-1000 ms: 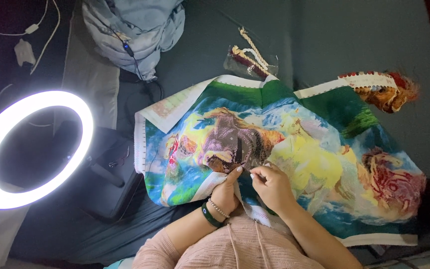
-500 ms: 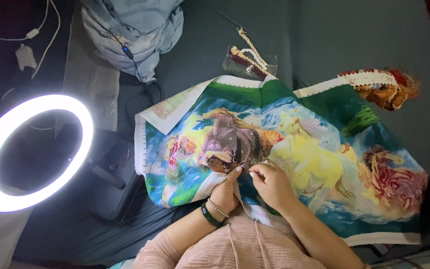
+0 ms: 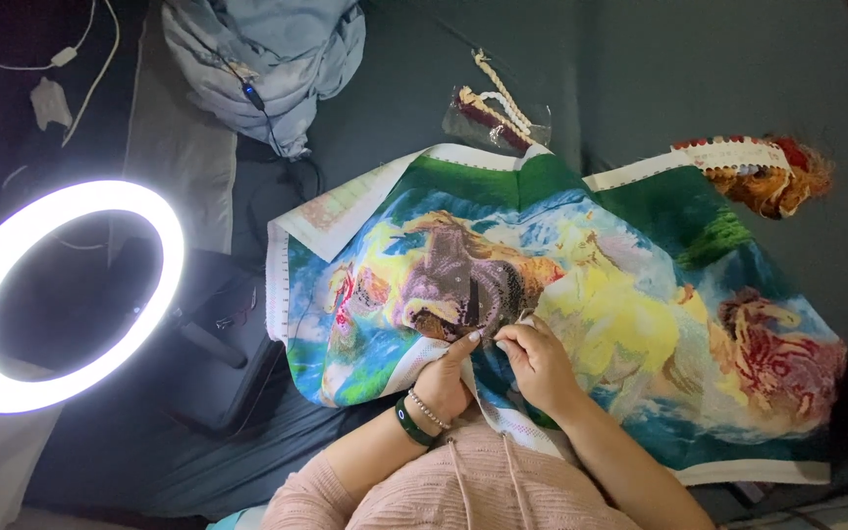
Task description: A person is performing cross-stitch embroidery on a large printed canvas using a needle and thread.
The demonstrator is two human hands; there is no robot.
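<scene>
Two bare hands meet over a large, brightly coloured embroidery canvas [image 3: 581, 324] spread on a dark grey surface, seen from above. At the far left, a glowing white ring light [image 3: 61, 294] stands on its dark base. Above and a little to the right of it, a crumpled pale blue garment [image 3: 267, 59] lies with a thin cable running across it. Further right, near the canvas's top edge, a small clear bag of threads [image 3: 493, 113] rests on the grey surface.

The left hand [image 3: 449, 378], wearing a bead bracelet and a dark green band at the wrist, is curled, its fingers pinching a raised fold of the canvas near the lower middle. Just beside it, the right hand [image 3: 540, 363] is closed with its fingertips pressed together on the fabric; whether it holds a needle is too small to tell. The canvas shows horses in purple, yellow and red against green and blue. At the upper right, a card of orange and red threads [image 3: 758, 177] lies at the canvas's corner.
</scene>
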